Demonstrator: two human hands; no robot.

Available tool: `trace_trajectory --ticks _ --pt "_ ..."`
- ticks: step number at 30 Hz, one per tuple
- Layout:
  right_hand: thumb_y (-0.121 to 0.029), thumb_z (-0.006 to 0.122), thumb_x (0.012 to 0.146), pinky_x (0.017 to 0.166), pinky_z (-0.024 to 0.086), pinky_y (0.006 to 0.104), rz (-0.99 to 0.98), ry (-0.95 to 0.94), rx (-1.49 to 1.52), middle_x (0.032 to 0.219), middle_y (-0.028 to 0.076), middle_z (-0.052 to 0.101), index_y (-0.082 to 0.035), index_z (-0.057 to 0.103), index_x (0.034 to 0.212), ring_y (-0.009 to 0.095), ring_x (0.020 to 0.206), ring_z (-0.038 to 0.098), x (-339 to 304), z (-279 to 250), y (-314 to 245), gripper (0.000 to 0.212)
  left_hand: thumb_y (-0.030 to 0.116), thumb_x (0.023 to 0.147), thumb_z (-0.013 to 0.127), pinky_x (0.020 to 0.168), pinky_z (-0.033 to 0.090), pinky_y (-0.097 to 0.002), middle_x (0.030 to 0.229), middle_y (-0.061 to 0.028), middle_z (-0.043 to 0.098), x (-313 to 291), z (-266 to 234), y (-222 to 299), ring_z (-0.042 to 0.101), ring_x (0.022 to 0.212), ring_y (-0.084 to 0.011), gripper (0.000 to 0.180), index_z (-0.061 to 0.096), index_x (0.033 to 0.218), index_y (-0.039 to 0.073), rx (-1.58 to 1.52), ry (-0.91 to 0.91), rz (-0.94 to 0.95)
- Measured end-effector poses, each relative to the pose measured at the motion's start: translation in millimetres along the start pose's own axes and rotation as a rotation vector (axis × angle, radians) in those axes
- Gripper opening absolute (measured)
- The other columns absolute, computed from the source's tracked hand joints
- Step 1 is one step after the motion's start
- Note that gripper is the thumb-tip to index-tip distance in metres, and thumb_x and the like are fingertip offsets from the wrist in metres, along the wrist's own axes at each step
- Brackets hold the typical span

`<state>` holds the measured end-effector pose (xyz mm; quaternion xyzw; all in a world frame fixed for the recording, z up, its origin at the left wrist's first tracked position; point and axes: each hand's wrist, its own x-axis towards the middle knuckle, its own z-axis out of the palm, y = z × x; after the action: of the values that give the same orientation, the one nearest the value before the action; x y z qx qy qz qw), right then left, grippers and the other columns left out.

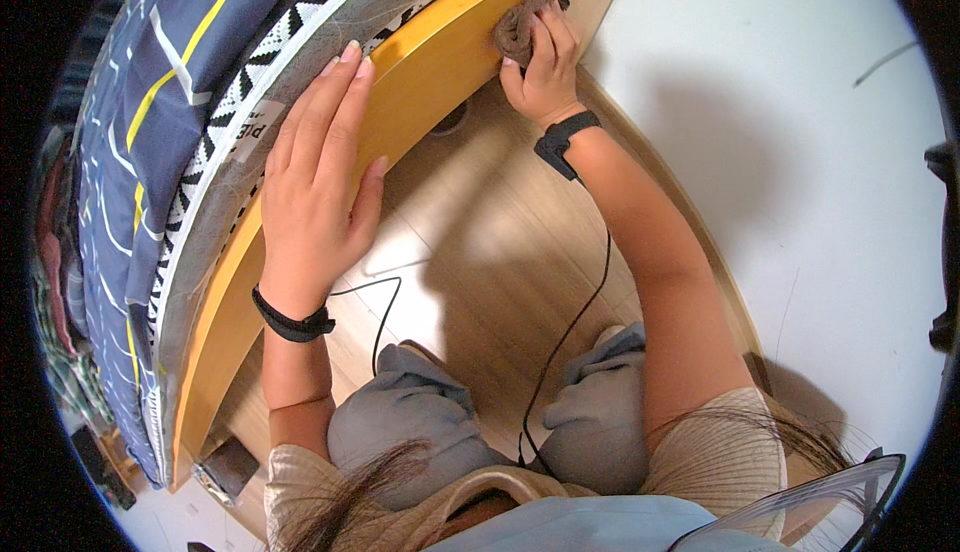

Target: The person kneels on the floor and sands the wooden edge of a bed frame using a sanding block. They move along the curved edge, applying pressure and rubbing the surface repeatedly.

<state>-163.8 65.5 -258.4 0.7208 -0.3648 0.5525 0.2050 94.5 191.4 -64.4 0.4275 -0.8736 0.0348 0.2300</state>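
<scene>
My right hand grips a bunched brown cloth. It presses the cloth on the yellow-orange wooden bed rail, close to the rail's far end. My left hand lies with its fingers stretched out along the side of the mattress, beside the rail, and nothing is in it. Grey mattress fabric with a black-and-white zigzag band shows past its fingertips. Dark blue bedding with yellow and white lines covers the mattress top. Black straps circle both my wrists.
A white wall rises on the right, with a wooden baseboard at its foot. Thin black cables run from the wrist straps across the wood floor. A dark box-like object sits at the lower left, by the bed.
</scene>
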Motion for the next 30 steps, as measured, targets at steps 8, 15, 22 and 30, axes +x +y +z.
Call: trace_trajectory --ticks 8,15,22,30 --pt "-0.014 0.064 0.084 0.119 0.031 0.056 0.162 -0.055 0.006 0.15 0.024 0.037 0.003 0.038 0.147 0.048 0.14 0.037 -19.2 5.9 -16.6 0.07 0.002 0.075 0.073 0.113 0.042 -0.0427 0.156 -0.0136 0.049 1.8 1.6 1.2 0.052 0.137 -0.035 0.082 0.046 0.153 0.005 0.051 0.024 0.017" --pt "-0.021 0.065 0.087 0.12 0.024 0.0592 0.327 0.015 0.149 0.154 0.03 0.032 0.009 0.031 0.15 0.051 0.144 0.031 -2.4 0.7 -53.1 0.078 0.003 0.075 0.074 0.113 0.042 -0.0421 0.156 -0.0132 0.049 2.5 1.8 6.5 0.052 0.137 -0.0342 0.083 0.046 0.153 0.006 0.041 0.033 0.012" --pt "-0.05 0.057 0.094 0.119 0.024 0.0603 0.128 0.025 0.215 0.154 0.021 0.039 -0.001 0.045 0.148 0.047 0.145 0.034 11.1 12.5 -90.7 0.075 0.01 0.081 0.074 0.118 0.037 -0.0456 0.158 -0.0167 0.045 2.0 4.3 2.6 0.047 0.142 -0.0369 0.079 0.044 0.154 0.006 0.032 0.005 0.004" --pt "-0.038 0.064 0.091 0.123 0.026 0.0482 -0.124 -0.068 0.186 0.151 -0.003 0.05 -0.028 0.061 0.14 0.023 0.142 0.042 16.0 15.5 -134.2 0.05 0.007 0.078 0.07 0.119 0.036 -0.0461 0.158 -0.0183 0.045 1.6 1.4 3.4 0.046 0.143 -0.037 0.08 0.044 0.154 0.004 0.035 -0.015 0.013"
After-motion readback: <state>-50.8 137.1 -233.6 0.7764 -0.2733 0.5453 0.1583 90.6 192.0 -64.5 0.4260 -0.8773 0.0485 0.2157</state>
